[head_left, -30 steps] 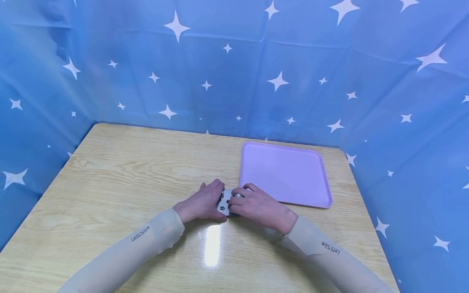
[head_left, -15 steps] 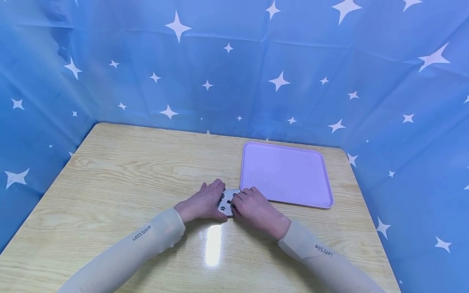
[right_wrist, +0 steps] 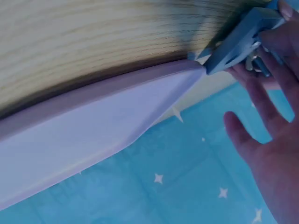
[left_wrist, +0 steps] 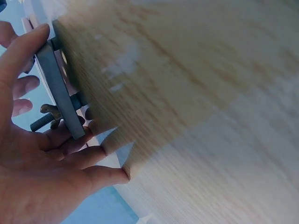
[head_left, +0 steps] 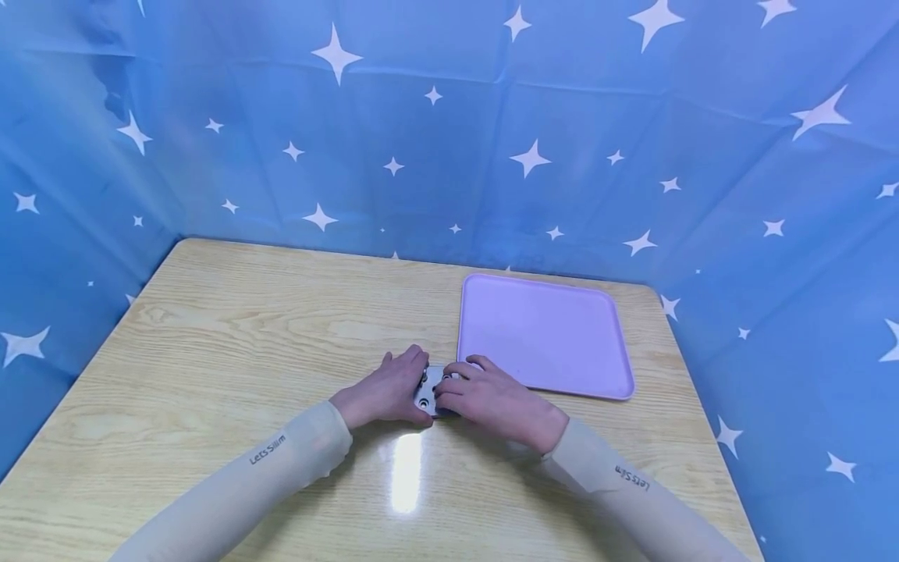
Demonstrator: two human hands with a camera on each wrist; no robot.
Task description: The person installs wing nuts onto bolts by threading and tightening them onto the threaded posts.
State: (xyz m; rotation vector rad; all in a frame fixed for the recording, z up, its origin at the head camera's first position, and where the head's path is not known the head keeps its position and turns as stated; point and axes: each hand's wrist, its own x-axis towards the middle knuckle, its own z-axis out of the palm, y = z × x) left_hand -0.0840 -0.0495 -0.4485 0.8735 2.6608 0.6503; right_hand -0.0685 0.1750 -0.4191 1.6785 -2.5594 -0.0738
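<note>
A grey metal plate (head_left: 424, 393) with several round holes lies between both hands, near the tray's front left corner. My left hand (head_left: 389, 392) grips it from the left, thumb at the near edge and fingers at the far edge. In the left wrist view, a threaded bolt (left_wrist: 42, 122) with a wing nut (left_wrist: 49, 110) stands out of the plate's upper face. Bolt heads (left_wrist: 77, 100) show under it. My right hand (head_left: 495, 406) has its thumb and fingers curled at the plate's right part, around a wing nut (right_wrist: 252, 59) that they partly hide.
A purple tray (head_left: 548, 336) lies at the back right of the wooden table (head_left: 267, 328), its corner close to the plate. Blue cloth (head_left: 449, 140) with white stars hangs behind the table and along both sides.
My right hand turned inward with its fingers drawn together half a second ago. Now it is turned back, with fingers spread as before. My left hand keeps its hold on the plate.
</note>
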